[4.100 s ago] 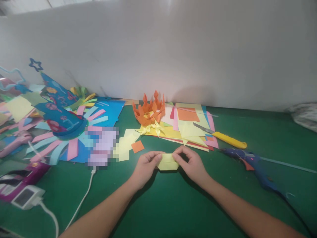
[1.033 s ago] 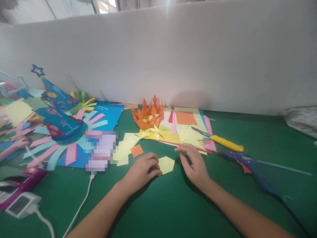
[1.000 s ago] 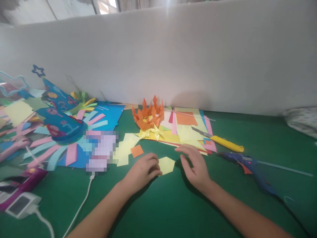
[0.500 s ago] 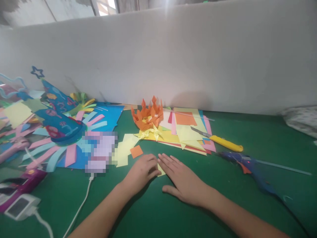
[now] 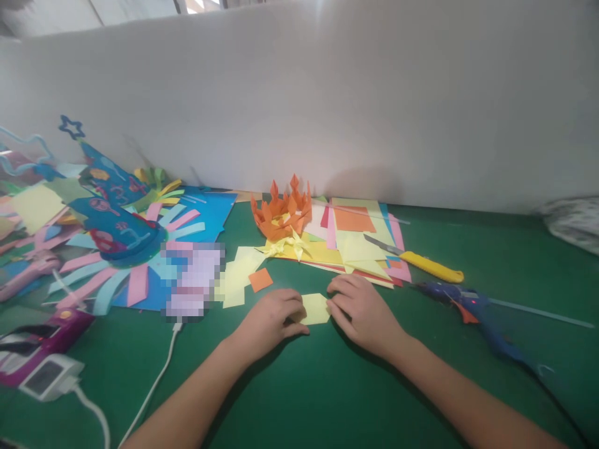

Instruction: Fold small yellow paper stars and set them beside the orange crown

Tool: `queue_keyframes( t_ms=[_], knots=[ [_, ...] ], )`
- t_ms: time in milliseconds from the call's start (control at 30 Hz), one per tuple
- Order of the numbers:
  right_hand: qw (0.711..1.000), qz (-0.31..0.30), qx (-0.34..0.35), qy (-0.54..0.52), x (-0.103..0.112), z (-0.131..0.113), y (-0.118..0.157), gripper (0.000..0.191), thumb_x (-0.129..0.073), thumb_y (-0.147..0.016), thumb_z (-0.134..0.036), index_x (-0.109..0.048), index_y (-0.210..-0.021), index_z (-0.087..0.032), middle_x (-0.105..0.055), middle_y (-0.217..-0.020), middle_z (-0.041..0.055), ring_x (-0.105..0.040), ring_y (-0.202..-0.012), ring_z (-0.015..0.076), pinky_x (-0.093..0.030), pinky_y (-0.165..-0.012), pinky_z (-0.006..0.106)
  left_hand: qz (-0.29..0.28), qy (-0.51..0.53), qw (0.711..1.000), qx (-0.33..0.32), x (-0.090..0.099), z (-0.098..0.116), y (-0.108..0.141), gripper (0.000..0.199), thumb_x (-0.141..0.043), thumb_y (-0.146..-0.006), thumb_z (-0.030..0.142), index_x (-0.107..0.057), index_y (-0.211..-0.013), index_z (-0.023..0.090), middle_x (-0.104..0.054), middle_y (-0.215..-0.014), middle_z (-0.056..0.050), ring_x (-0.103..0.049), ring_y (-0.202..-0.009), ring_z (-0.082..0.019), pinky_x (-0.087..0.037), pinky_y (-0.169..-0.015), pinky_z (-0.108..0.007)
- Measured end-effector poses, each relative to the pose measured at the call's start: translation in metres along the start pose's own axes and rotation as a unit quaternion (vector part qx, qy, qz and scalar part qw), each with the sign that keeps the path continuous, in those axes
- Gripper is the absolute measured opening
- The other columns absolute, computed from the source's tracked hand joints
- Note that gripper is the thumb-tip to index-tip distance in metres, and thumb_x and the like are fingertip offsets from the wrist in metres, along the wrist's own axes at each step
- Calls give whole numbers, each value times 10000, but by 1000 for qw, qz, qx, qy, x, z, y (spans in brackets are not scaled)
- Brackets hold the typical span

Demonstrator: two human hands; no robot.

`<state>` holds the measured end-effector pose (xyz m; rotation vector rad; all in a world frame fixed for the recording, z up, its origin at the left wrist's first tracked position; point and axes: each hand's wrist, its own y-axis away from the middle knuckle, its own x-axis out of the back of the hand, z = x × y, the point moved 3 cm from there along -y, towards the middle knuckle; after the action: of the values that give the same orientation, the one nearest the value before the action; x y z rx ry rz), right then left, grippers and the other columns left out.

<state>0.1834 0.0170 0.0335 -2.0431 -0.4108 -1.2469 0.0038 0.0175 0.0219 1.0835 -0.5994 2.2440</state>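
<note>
A small pale yellow piece of paper [image 5: 315, 309] lies on the green table between my hands, its right end narrowing with slanted corners. My left hand [image 5: 276, 318] has curled fingers and thumb closed over the paper's left end, hiding that edge. At the opposite end, my right hand [image 5: 362, 312] pinches near the narrowed tip with bent fingers; the thumb is partly hidden. Just beyond my left hand is a small orange paper square [image 5: 261, 280], beside pale yellow paper sheets [image 5: 234, 284]. An orange folded-paper crown [image 5: 283, 215] stands farther back, behind a yellow folded-paper piece [image 5: 296, 244].
A yellow-handled utility knife [image 5: 431, 266] rests partly on stacked coloured paper [image 5: 355, 218]. Right of it lies a blue glue gun [image 5: 477, 305] with a cord. Left are a blue party hat [image 5: 124, 234], a blurred-out phone-like object [image 5: 195, 280], a white cable [image 5: 159, 380] and a power strip [image 5: 51, 343].
My right hand, flat over the paper before, has shifted right and curled its fingers at the paper's end. More of the paper shows now. My left hand stays about where it was.
</note>
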Motion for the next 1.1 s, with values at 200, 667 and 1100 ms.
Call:
queue_keyframes(
  t_ms=[200, 667, 1100],
  knots=[
    [996, -46, 64, -42, -6, 0, 6, 163, -517, -897, -280, -632, -970, -190, -638, -981, 68, -527, -907, 197, -410, -830, 363, 13, -6, 1000, 0, -3, -1, -1, 260, -589, -804, 410, -619, -786, 152, -601, -818, -43, -547, -783, -163, -419, -690, -261],
    [994, -85, 58, -33, -14, -5, 5, 265, -395, -941, -229, -643, -866, -175, -610, -777, 72, -514, -754, 185, -416, -679, 315, 25, -14, 1000, 1, -3, 1, -1, 238, -464, -896, 229, -641, -753, 158, -635, -783, -45, -580, -768, -153, -448, -724, -260],
    [982, -104, -92, -127, -15, 6, 0, 182, -508, -898, -259, -597, -756, -187, -596, -760, 32, -535, -762, 175, -425, -684, 302, 57, 54, 993, 87, -3, -3, 0, 183, -543, -825, 195, -581, -651, 152, -566, -1051, -76, -604, -803, -147, -490, -719, -286]
  ],
)
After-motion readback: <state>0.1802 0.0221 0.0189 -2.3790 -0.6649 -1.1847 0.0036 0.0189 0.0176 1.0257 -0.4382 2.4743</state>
